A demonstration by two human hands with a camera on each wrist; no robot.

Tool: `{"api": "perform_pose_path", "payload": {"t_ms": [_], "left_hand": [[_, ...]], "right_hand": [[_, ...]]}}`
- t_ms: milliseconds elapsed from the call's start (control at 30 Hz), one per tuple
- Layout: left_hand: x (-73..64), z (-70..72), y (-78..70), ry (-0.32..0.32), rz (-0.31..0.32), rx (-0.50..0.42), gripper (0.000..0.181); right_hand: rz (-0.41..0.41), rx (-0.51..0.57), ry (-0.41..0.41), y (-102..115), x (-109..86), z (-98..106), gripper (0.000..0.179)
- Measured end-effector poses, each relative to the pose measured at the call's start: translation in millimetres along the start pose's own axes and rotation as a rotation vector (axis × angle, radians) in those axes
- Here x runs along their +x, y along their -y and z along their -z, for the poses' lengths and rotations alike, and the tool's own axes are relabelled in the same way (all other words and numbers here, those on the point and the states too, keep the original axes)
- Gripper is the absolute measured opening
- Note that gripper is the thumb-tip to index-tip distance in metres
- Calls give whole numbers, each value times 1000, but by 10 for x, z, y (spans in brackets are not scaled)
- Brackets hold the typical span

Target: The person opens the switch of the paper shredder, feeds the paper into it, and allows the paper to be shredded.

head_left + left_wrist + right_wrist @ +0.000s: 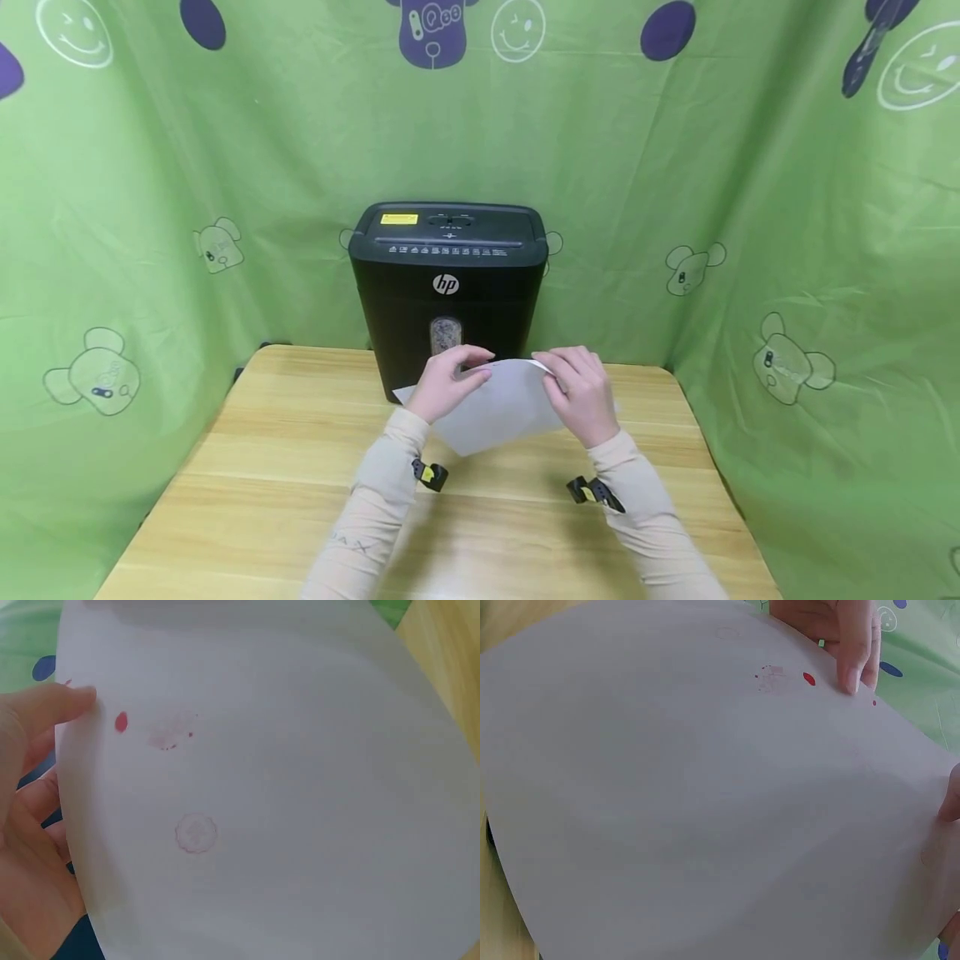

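A sheet of white paper (506, 408) is held up over the table in front of the black HP paper shredder (397, 304). My left hand (450, 385) pinches its upper edge between thumb and fingers, and my right hand (581, 393) pinches the same edge farther right. In the left wrist view the paper (315, 795) carries red spots, a pale red smudge and a faint round scalloped mark, with the thumb of my left hand (37, 772) on its face. Only part of my right hand (952, 795) shows in the right wrist view.
The shredder stands at the back of the wooden table (262, 467), its slot on top and a small window low on its front. Green curtains (300, 125) with printed bears and smiling faces surround the table on the left, back and right.
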State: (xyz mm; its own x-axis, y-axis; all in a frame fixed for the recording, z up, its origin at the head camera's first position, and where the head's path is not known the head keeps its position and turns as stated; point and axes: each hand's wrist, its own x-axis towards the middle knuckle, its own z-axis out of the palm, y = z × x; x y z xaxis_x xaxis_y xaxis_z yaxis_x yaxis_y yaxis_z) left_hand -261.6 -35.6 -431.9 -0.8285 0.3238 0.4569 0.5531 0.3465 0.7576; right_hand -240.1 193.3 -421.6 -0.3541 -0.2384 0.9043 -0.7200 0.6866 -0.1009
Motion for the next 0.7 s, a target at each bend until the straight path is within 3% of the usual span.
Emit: {"api": "perform_pose_path", "payload": {"t_ms": [167, 400, 700], "left_hand": [[-18, -48, 32, -36, -50, 93, 10], [-32, -61, 50, -67, -92, 135, 7], [-86, -10, 99, -93, -50, 138, 8]], "right_hand": [[6, 3, 8, 17, 2, -22, 21], [2, 9, 11, 17, 4, 0, 23], [-96, 49, -15, -104, -46, 111, 24]]}}
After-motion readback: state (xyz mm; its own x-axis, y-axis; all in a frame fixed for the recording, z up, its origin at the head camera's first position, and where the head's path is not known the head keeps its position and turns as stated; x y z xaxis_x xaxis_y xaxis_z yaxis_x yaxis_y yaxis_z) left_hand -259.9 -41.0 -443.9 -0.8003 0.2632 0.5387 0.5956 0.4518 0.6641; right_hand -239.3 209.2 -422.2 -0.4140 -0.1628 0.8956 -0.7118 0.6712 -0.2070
